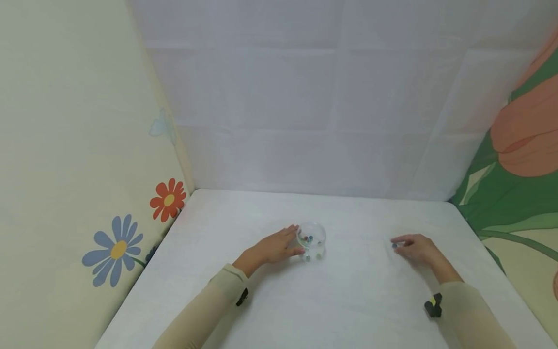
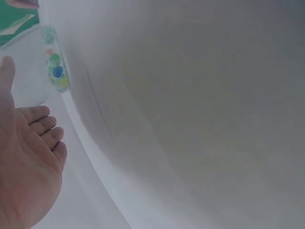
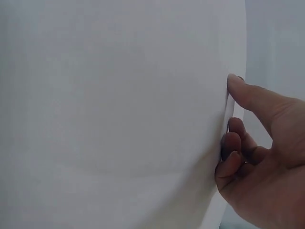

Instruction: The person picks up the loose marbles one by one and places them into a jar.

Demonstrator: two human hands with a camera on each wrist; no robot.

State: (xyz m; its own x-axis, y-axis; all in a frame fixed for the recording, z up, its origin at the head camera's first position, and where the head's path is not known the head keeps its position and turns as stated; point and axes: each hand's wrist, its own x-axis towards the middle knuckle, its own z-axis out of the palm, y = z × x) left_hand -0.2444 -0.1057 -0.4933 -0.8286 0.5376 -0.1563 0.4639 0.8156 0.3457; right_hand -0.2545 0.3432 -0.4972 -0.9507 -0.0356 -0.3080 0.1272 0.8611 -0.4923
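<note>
A clear round jar (image 1: 312, 235) stands on the white table with several coloured marbles at its bottom. My left hand (image 1: 275, 246) holds its left side, thumb in front and fingers behind. The left wrist view shows the jar's marbles (image 2: 57, 71) beyond the thumb and fingers. Off to the right, my right hand (image 1: 416, 248) is low at the tabletop and pinches a small blue marble (image 1: 394, 245) between thumb and forefinger. In the right wrist view the thumb (image 3: 252, 98) reaches to the cloth, other fingers curl below it, and the marble is hidden.
A faint see-through shape (image 1: 387, 248) lies by the right fingertips; its kind is unclear. White cloth covers the table (image 1: 340, 300). A white sheet (image 1: 279, 97) hangs behind, with flower-patterned panels at left and right.
</note>
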